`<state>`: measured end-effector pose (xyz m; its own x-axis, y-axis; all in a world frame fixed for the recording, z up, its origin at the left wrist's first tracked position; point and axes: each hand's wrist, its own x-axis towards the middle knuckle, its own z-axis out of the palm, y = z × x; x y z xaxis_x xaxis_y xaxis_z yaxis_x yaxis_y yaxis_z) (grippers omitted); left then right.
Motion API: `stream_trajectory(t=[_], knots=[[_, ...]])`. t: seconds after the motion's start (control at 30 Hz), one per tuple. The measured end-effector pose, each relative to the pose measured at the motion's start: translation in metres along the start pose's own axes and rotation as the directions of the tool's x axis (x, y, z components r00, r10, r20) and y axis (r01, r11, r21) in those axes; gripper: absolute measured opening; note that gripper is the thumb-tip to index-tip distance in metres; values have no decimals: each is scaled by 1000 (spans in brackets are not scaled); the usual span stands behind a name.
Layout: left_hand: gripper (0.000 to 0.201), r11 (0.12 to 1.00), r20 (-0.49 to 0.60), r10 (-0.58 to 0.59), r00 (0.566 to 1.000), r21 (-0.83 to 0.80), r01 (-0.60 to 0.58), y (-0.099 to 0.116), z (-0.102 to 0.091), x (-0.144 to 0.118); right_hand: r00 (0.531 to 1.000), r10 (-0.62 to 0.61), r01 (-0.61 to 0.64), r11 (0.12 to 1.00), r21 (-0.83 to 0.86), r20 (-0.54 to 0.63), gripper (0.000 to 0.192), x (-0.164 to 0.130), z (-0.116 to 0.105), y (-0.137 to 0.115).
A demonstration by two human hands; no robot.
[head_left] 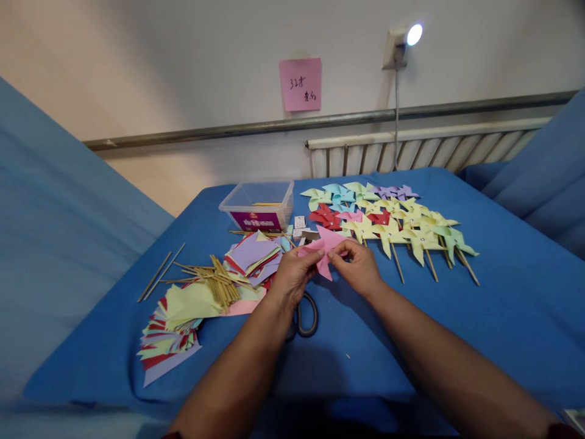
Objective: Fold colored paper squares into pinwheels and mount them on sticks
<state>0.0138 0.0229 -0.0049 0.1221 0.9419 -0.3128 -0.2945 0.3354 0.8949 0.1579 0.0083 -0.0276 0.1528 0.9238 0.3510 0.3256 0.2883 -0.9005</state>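
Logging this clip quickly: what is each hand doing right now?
Left hand: closed on the pink paper pinwheel.
Right hand: pinching the same pink paper pinwheel.

Open blue counter [503, 317] to the right of the right hand [359, 268], bare out to the edge and clear for passage. Blocked farther back on that side by rows of finished pinwheels [393, 222], sticks jutting toward the near edge. Crowded on the left: loose wooden sticks [214, 280] lying across stacked paper squares [183, 317], a second paper pile [253, 253] just behind the left hand [290, 277]. Scissors [306, 314] partly hidden under the left wrist, handles poking out. Clear plastic box [260, 204] at the back, small bits beside it. Free strip along the near edge between both forearms.
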Motion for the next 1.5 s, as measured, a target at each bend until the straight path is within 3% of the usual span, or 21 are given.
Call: stream_trajectory(t=[0.2, 0.5, 0.8, 1.07, 1.5], knots=[[35, 999, 28, -21, 999, -28, 22, 1, 0, -1, 1000, 4, -4, 1000, 6, 16, 14, 0, -1, 0], [36, 989, 134, -32, 990, -142, 52, 2, 1, 0, 995, -86, 81, 994, 75, 58, 14, 1, -5, -1], [35, 997, 64, -47, 997, -61, 50, 0, 0, 0, 1000, 29, -29, 999, 16, -8, 18, 0, 0, 5], [36, 998, 76, -44, 996, -40, 47, -1, 0, -1, 996, 79, -80, 997, 0, -33, 15, 0, 1, 2], [39, 998, 68, -54, 996, -23, 55, 0, 0, 0, 999, -32, 31, 996, -84, -12, 12, 1, -2, -1]])
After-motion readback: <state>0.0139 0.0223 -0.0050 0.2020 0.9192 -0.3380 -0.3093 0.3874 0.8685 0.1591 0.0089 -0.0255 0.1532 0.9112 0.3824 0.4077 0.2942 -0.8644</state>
